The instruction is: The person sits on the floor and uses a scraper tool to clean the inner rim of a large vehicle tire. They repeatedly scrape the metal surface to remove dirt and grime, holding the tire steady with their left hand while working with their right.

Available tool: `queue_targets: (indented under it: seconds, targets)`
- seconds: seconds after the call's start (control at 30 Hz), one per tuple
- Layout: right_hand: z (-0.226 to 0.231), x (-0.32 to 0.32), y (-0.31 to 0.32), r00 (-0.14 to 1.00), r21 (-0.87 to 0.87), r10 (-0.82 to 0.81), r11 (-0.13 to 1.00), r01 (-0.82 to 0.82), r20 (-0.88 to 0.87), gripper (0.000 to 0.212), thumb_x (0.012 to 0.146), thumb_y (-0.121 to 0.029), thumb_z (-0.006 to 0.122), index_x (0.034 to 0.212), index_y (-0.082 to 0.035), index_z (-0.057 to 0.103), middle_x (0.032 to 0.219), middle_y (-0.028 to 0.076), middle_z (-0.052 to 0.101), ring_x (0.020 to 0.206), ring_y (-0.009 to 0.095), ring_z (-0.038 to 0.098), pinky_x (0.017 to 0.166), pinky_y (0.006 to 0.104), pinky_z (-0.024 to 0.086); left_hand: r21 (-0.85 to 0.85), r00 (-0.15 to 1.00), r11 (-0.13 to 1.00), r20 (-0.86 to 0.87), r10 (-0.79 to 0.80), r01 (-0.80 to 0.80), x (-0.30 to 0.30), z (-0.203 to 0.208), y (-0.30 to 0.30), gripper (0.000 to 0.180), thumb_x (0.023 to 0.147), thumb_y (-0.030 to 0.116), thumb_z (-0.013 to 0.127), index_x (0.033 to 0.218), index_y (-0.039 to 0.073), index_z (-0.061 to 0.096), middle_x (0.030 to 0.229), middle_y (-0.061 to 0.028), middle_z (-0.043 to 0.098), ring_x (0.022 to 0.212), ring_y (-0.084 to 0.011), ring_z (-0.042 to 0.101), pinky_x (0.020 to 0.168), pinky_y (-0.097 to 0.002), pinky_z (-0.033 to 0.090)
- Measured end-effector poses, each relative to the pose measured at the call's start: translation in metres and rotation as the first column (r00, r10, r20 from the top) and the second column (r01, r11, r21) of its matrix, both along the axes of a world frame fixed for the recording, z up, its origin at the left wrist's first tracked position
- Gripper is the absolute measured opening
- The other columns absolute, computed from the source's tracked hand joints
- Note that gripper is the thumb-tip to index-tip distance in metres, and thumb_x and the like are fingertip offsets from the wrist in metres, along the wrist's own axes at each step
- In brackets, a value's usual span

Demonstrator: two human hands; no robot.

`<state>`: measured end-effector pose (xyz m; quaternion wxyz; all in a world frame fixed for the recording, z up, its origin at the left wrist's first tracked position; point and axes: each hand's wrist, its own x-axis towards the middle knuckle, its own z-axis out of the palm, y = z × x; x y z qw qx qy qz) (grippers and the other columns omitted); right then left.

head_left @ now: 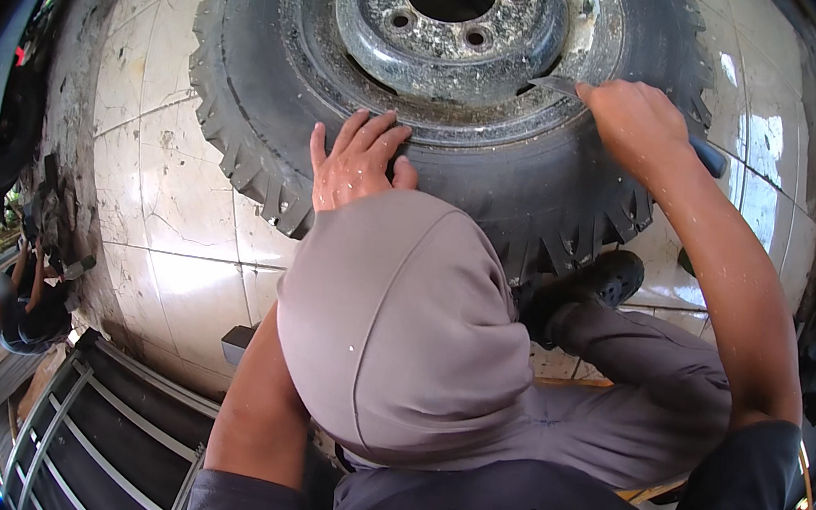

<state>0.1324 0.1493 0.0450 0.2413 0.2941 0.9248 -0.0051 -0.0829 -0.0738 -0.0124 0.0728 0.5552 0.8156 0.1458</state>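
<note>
A big wheel lies flat in front of me, its black tire (pixel 264 108) with chunky tread round a worn, dirty steel rim (pixel 401 48). The rim has a round centre hole and several bolt holes. My left hand (pixel 356 161) rests on the near sidewall, fingers spread and nothing in it. My right hand (pixel 634 130) is closed round a hand tool, which looks like a scraper (pixel 552 85). Its flat metal blade points left, with the tip at the slot near the rim's right side. The dark blue handle end sticks out behind my fist.
Light floor tiles (pixel 168 197) surround the wheel, with glossy patches. My shoe (pixel 612 278) is close to the tread. A small dark box (pixel 237 343) sits left of my knee. Lower left stands a metal-barred frame (pixel 108 412); another person (pixel 32 308) is beyond it.
</note>
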Motion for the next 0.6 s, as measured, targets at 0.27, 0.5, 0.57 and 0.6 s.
queue_targets:
  seconds: [0.27, 0.5, 0.57, 0.6]
  targets:
    - [-0.002, 0.001, 0.006, 0.998, 0.017, 0.051, 0.999, -0.051, 0.023, 0.028, 0.095, -0.008, 0.054, 0.118, -0.008, 0.069, 0.105, 0.014, 0.074, 0.095, 0.033, 0.074, 0.08, 0.0438, 0.06, 0.025, 0.999, 0.999, -0.011, -0.033, 0.033, -0.004, -0.004, -0.002, 0.039, 0.084, 0.022, 0.06, 0.12, 0.015, 0.073, 0.136, -0.0015, 0.065, 0.138, -0.0239, 0.05, 0.123, -0.0596, 0.018]
    - [-0.008, -0.004, -0.002, 0.997, 0.015, -0.012, 1.0, 0.011, 0.079, 0.032, 0.096, -0.007, 0.052, 0.123, -0.012, 0.069, 0.104, 0.013, 0.072, 0.097, 0.037, 0.071, 0.085, 0.0446, 0.058, -0.064, 0.999, 0.997, 0.022, -0.035, 0.037, -0.001, -0.002, 0.002, 0.042, 0.085, 0.021, 0.059, 0.126, 0.019, 0.07, 0.142, 0.0005, 0.062, 0.143, -0.0215, 0.045, 0.124, -0.0591, 0.015]
    - [0.005, -0.003, 0.001, 0.998, -0.029, -0.063, 0.998, 0.063, 0.008, 0.031, 0.096, -0.007, 0.054, 0.123, -0.01, 0.068, 0.105, 0.015, 0.072, 0.098, 0.038, 0.071, 0.086, 0.0452, 0.057, -0.05, 1.0, 0.999, 0.025, -0.016, 0.018, -0.004, -0.001, -0.003, 0.04, 0.085, 0.023, 0.059, 0.123, 0.017, 0.072, 0.14, -0.0003, 0.063, 0.142, -0.0218, 0.046, 0.124, -0.0586, 0.017]
    - [0.011, 0.001, 0.002, 0.996, -0.053, -0.088, 0.995, 0.087, -0.025, 0.03, 0.096, -0.007, 0.055, 0.123, -0.009, 0.068, 0.106, 0.016, 0.072, 0.099, 0.039, 0.07, 0.087, 0.0455, 0.057, -0.043, 1.0, 0.999, 0.029, -0.007, 0.009, -0.006, -0.001, -0.004, 0.04, 0.085, 0.024, 0.059, 0.121, 0.016, 0.073, 0.139, -0.0007, 0.063, 0.141, -0.0219, 0.047, 0.124, -0.0584, 0.018]
